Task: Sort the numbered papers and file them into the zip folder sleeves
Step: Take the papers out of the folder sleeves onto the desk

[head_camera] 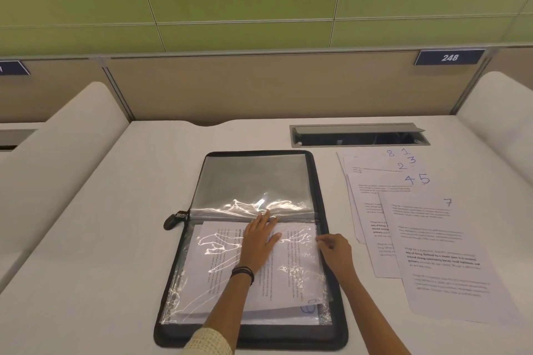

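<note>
Zip folder: the zip folder is lying open on the white desk, its black edge framing two clear sleeves.
Far sleeve: the far sleeve is lying flat in the folder's far half, showing only grey through the plastic.
Near sleeve: the near sleeve is filling the folder's near half and is catching wrinkled glare.
Filed sheet: a printed sheet is sitting in the near half, turned so its lines are running sideways. A blue handwritten figure is showing at its near right corner, too curled to read. Another sheet edge is peeking out beneath it.
Left hand: the left hand is pressing flat on the filed sheet by the folder's middle fold, fingers straight and slightly spread. Whether it is lying over or under the plastic cannot be told.
Right hand: the right hand is pinching the near sleeve's right edge with curled fingers, just inside the folder's right border.
Zipper pull: the zipper pull is resting on the desk, touching the folder's left edge at the fold.
Loose papers: the loose papers are lying fanned on the desk right of the folder, showing 8, 1, 3, 2, 4 and 5, with sheet 7 on top.
Cable box: a cable box is sitting open beyond the folder's far right corner.
</note>
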A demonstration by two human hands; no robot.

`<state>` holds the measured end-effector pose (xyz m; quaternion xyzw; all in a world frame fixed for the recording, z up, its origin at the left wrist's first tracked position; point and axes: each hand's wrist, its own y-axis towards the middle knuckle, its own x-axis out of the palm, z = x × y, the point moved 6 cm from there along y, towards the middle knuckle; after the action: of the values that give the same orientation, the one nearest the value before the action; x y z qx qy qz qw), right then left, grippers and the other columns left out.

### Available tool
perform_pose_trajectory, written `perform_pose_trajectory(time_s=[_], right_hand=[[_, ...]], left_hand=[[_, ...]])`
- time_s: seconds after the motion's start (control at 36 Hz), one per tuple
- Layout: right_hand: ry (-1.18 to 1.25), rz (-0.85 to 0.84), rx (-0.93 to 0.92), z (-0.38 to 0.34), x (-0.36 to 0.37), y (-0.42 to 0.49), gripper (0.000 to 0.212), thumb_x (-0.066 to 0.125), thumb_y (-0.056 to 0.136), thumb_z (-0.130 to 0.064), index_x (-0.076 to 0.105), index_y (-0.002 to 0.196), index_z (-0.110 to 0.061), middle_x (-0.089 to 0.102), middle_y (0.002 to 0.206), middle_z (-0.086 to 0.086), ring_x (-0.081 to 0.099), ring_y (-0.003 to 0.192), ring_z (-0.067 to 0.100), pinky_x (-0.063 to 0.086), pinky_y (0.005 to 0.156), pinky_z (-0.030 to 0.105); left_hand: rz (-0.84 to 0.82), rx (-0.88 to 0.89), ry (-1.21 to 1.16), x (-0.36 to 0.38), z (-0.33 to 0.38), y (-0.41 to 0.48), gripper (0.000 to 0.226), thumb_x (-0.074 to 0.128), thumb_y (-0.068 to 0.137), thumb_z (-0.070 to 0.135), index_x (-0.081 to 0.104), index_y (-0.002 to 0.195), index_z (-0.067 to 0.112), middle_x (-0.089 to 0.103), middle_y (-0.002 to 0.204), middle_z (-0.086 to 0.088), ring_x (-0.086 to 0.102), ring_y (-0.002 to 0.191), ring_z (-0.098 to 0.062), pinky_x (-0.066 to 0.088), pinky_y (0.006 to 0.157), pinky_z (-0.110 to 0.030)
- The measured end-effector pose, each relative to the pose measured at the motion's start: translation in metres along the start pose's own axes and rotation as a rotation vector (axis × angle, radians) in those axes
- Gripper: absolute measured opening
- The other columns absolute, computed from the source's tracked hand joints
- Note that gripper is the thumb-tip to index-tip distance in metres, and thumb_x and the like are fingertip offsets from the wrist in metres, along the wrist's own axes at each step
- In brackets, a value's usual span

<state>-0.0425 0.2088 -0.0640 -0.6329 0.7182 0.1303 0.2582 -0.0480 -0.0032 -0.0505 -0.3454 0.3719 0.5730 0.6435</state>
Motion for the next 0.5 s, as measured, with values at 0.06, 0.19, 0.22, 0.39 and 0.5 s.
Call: perform_pose_trajectory(time_s=[0.06, 0.19, 0.22, 0.39, 0.5], right_hand=[[-0.023, -0.002, 0.019, -0.0015, -0.0006, 0.002, 0.015, 0.058, 0.089, -0.006, 0.071, 0.094, -0.003, 0.068, 0.095, 0.01, 0.058, 0.082, 0.015, 0.043, 0.08, 0.021], [-0.055, 0.017, 0.072, -0.0063, 0.0014, 0.0006, 0.019, 0.052, 0.091, -0.003, 0.071, 0.087, 0.0, 0.066, 0.09, 0.012, 0.055, 0.076, 0.016, 0.043, 0.072, 0.02], [-0.054, 0.019, 0.088, -0.0059, 0.0027, 0.0014, 0.022, 0.052, 0.091, -0.003, 0.069, 0.077, -0.002, 0.064, 0.086, 0.014, 0.054, 0.071, 0.016, 0.042, 0.065, 0.018], [-0.053, -0.023, 0.17, -0.0024, 0.0054, 0.0069, 0.034, 0.051, 0.09, -0.004, 0.048, 0.056, -0.004, 0.046, 0.062, 0.012, 0.04, 0.056, 0.017, 0.034, 0.056, 0.022], [-0.044, -0.068, 0.168, -0.0031, 0.005, 0.0039, 0.034, 0.055, 0.088, -0.004, 0.048, 0.055, -0.004, 0.042, 0.055, 0.01, 0.039, 0.054, 0.017, 0.035, 0.056, 0.023]], left_hand=[[-0.001, -0.002, 0.0, 0.0002, -0.0005, 0.0001, 0.054, 0.033, 0.099, 0.045, 0.02, 0.149, 0.026, 0.008, 0.158, 0.004, 0.004, 0.147, -0.015, -0.004, 0.113, -0.024], [-0.005, 0.001, 0.028, 0.0017, -0.0005, 0.0016, 0.054, 0.031, 0.1, 0.045, 0.019, 0.149, 0.027, 0.006, 0.159, 0.004, 0.003, 0.147, -0.015, -0.005, 0.113, -0.024], [-0.004, 0.001, 0.03, 0.0016, -0.0006, 0.0018, 0.054, 0.031, 0.1, 0.045, 0.019, 0.149, 0.027, 0.007, 0.159, 0.004, 0.003, 0.147, -0.015, -0.006, 0.112, -0.024], [-0.005, 0.002, 0.034, 0.0014, -0.001, 0.0013, 0.055, 0.031, 0.099, 0.045, 0.019, 0.149, 0.027, 0.006, 0.159, 0.004, 0.002, 0.147, -0.015, -0.007, 0.111, -0.022], [-0.006, -0.003, 0.025, 0.0022, -0.0021, 0.0009, 0.056, 0.033, 0.099, 0.047, 0.018, 0.149, 0.028, 0.005, 0.159, 0.005, 0.003, 0.147, -0.014, -0.006, 0.112, -0.024]])
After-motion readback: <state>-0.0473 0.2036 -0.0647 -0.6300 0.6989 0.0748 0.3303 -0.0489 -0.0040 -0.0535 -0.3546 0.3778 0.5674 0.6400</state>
